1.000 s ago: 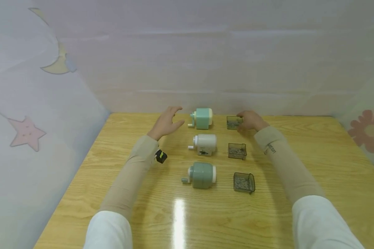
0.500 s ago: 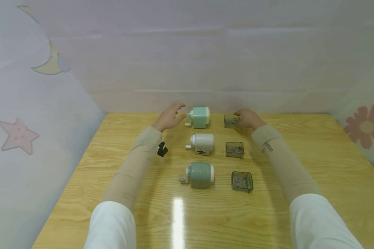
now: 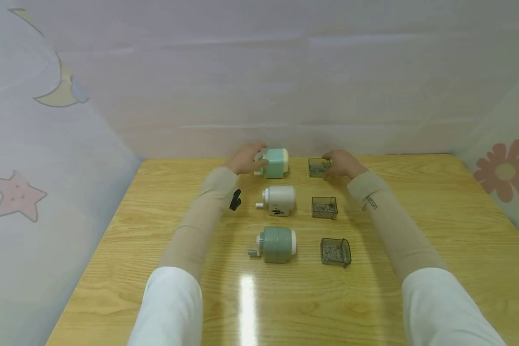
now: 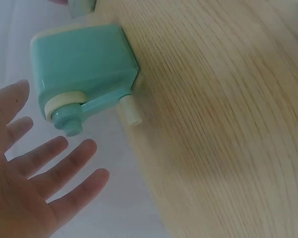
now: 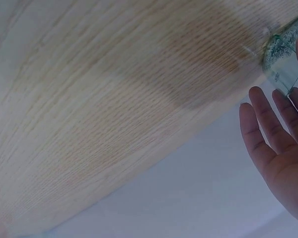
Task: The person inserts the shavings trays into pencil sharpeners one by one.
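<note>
My left hand (image 3: 243,160) reaches around the crank side of a mint-green pencil sharpener (image 3: 277,164) at the back of the table. In the left wrist view, the fingers (image 4: 67,168) are spread and apart from the sharpener, whose cream-tipped crank handle (image 4: 130,110) points toward the camera. My right hand (image 3: 345,164) pinches the right end of a clear shavings tray (image 3: 316,174), set to the right of that sharpener. Grey shavings show in the tray in the right wrist view, with thumb and fingertips (image 5: 257,94) on opposite sides of it, partly cut off by the frame.
Closer in stand a white pencil sharpener (image 3: 283,197) and a dark green one (image 3: 278,244), cranks to the left. Shavings trays (image 3: 324,216) lie to their right, one per sharpener. A backdrop wall (image 3: 225,96) rises behind the wooden table (image 3: 311,307).
My left hand has moved right, from beside the mint-green sharpener to around its crank end. The right hand has stayed at the back tray. The head view has shifted slightly.
</note>
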Demonstrator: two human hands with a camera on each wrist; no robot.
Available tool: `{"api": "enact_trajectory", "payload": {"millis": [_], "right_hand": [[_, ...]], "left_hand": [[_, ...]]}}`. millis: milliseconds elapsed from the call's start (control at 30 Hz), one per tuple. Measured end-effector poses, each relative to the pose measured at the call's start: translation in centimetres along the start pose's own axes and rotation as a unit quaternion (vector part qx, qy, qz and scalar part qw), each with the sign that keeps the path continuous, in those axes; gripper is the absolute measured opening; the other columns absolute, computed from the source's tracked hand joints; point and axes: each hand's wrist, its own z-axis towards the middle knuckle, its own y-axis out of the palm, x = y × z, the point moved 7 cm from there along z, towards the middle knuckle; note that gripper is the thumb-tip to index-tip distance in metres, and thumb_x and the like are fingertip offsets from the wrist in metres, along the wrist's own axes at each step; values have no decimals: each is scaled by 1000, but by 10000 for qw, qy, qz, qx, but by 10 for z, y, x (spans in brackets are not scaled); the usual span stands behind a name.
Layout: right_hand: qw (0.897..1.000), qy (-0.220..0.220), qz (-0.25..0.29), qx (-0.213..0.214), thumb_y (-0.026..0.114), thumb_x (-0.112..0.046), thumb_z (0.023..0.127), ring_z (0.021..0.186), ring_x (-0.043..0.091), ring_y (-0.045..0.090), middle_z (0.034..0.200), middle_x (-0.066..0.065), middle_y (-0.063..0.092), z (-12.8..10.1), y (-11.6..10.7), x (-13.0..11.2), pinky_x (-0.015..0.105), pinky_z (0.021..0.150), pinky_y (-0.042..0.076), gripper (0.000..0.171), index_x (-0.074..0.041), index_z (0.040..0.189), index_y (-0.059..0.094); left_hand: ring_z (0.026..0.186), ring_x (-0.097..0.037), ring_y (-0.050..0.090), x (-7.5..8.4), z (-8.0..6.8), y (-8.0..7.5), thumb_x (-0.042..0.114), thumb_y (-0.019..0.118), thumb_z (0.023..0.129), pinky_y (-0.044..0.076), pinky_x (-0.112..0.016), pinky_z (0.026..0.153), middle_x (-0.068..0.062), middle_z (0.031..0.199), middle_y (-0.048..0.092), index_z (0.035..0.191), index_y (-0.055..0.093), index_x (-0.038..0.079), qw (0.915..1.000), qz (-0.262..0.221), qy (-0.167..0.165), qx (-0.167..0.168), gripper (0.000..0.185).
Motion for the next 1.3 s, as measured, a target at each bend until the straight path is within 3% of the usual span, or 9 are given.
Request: {"api": "enact_trajectory", "payload": {"millis": [267,400,567,800,1300], "right_hand": [[10000,-28,19,1,70,-12,79,119,45,36,130,29,42,0,0,2,55,97,31,61,10,129,42],[10000,-37,-44,-18,70,-12,79,119,45,36,130,29,42,-1,-1,2,56,97,32,62,10,129,42],[9999,25,-129,-32,70,-14,79,119,45,36,130,30,42,-1,-2,5,56,97,32,62,9,130,42],[9997,-80,-223,39,71,-15,78,116,45,40,126,30,45,-3,-4,6,55,95,34,62,10,128,44],[9994,-267,-206,75,71,-17,79,112,43,44,126,30,45,0,-3,2,54,93,36,63,11,128,43]], "left_hand": [[129,-25,33,-1,13,10,28,44,97,25,-36,107,-10,145,31,143,26,7,9999,-29,-85,-139,54],[127,-25,36,-1,17,13,29,44,97,28,-36,105,-11,142,36,142,30,7,9998,-42,-165,-107,52],[124,-26,39,4,17,13,28,45,97,32,-37,103,-13,138,40,139,34,5,9995,-114,-294,-32,50],[127,-25,36,13,16,12,26,45,97,28,-36,105,-13,140,38,139,35,4,9993,-57,-357,-2,49],[128,-26,35,15,15,13,25,45,97,29,-36,105,-14,140,37,139,35,4,9991,-98,-415,-22,49]]}}
